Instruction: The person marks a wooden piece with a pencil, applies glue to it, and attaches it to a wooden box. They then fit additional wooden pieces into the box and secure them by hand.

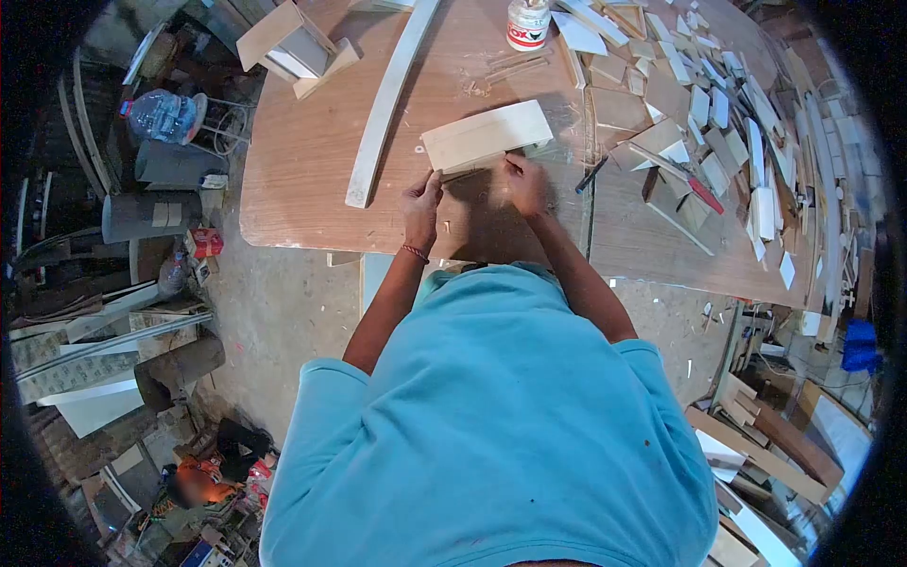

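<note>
A pale wooden block [487, 134], long and box-like, is at the middle of the worktable, slightly tilted with its right end farther away. At its near left corner, my left hand [421, 210] pinches the edge between thumb and fingers. My right hand [526, 185] has curled fingers against the near edge, toward the right end. The underside of the block is hidden, and a dark shadow lies below it. Left of the block runs a long pale wood strip [387, 113]. A dark pen-like tool [591, 176] lies to the right of my right hand.
Wood offcuts [671, 94] are heaped over the table's right side, with a red-handled tool [704, 195] among them. A white glue jar [528, 26] stands at the back. A small wooden assembly [295, 52] sits at the far left, near the table [293, 180] edge.
</note>
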### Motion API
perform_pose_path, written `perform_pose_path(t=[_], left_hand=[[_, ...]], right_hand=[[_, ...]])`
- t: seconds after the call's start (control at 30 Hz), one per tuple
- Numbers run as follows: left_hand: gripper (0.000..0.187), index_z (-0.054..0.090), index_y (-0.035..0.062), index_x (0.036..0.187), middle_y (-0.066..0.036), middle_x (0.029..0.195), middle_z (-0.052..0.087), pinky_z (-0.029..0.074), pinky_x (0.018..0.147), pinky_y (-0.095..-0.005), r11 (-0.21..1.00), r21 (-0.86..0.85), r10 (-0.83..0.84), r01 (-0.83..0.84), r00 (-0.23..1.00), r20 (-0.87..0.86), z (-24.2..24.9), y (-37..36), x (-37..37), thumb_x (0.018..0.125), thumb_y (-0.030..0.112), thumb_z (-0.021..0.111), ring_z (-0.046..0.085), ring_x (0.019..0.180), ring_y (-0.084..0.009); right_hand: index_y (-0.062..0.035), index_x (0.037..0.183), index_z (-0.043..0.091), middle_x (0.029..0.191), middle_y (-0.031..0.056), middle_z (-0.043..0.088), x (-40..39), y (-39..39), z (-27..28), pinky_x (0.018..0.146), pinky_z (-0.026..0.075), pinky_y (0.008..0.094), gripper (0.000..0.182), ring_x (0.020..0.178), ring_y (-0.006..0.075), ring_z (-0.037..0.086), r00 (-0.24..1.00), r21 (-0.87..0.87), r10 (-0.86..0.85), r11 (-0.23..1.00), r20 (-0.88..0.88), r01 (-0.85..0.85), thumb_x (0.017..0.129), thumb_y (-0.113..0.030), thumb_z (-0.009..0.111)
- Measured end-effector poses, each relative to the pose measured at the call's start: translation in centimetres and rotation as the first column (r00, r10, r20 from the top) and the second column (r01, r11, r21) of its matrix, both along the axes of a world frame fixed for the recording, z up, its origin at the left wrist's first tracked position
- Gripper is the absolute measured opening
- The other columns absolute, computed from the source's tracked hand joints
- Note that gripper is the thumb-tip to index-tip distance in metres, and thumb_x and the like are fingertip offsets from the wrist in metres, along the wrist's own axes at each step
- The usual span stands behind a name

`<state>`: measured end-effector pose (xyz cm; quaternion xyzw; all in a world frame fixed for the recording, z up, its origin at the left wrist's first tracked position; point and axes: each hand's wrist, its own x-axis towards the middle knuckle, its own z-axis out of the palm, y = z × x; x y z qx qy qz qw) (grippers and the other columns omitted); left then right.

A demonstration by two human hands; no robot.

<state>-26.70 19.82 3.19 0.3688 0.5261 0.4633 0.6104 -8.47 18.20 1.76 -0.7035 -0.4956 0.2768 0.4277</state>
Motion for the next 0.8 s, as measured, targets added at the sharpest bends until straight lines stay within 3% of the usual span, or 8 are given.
perform_pose_path(t=[0.13,0.33,0.6,0.7,0.8], left_hand=[[0.034,0.059,-0.0049,0.096,-0.001,0.071,0.054,0.040,0.054,-0.0174,0.997,-0.067,-0.047,0.045,0.998,-0.037,0.4,0.4,-0.4,0.079,0.025,0.061,0.047,0.059,-0.0059],[0.034,0.060,-0.0064,0.086,-0.002,0.070,0.054,0.041,0.054,-0.0180,0.991,-0.090,-0.104,0.099,0.993,-0.058,0.6,0.6,-0.6,0.078,0.027,0.062,0.049,0.059,-0.0067],[0.030,0.060,-0.0039,0.074,0.000,0.062,0.050,0.036,0.048,-0.0175,0.993,-0.042,-0.116,0.111,0.982,-0.147,0.8,0.7,-0.7,0.079,0.026,0.061,0.044,0.053,-0.0049],[0.031,0.061,-0.0040,0.074,0.001,0.060,0.048,0.032,0.046,-0.0187,0.996,-0.051,-0.073,0.067,0.989,-0.126,0.8,0.6,-0.3,0.079,0.027,0.061,0.040,0.052,-0.0047],[0.031,0.062,-0.0040,0.076,0.001,0.060,0.048,0.033,0.046,-0.0185,0.996,-0.037,-0.080,0.076,0.991,-0.109,0.8,0.6,-0.4,0.079,0.026,0.060,0.040,0.052,-0.0047]], right_hand=[[-0.0009,0.091,0.061,0.078,0.0198,0.060,0.0,0.3,-0.1,0.060,0.045,0.0315,0.023,0.067,0.0252,0.060,1.000,-0.031,-0.007,1.000,-0.030,0.006,0.076,-0.018,0.059],[-0.0005,0.090,0.060,0.077,0.0199,0.059,0.0,0.6,-0.1,0.060,0.045,0.0327,0.025,0.067,0.0288,0.060,0.996,-0.055,-0.017,0.998,0.086,0.022,0.076,-0.020,0.059],[-0.0023,0.088,0.061,0.073,0.0205,0.057,-0.2,0.1,1.5,0.056,0.043,0.0353,0.022,0.066,0.0313,0.058,0.995,-0.060,-0.001,0.998,0.099,0.007,0.076,-0.020,0.058],[-0.0031,0.088,0.061,0.074,0.0204,0.057,0.2,0.6,0.4,0.056,0.042,0.0365,0.023,0.067,0.0330,0.058,0.999,-0.039,0.049,0.998,0.018,-0.048,0.077,-0.023,0.057],[-0.0028,0.088,0.060,0.073,0.0200,0.057,0.1,0.1,1.4,0.056,0.042,0.0366,0.023,0.065,0.0326,0.058,0.997,-0.056,0.045,0.998,0.058,-0.042,0.077,-0.023,0.057]])
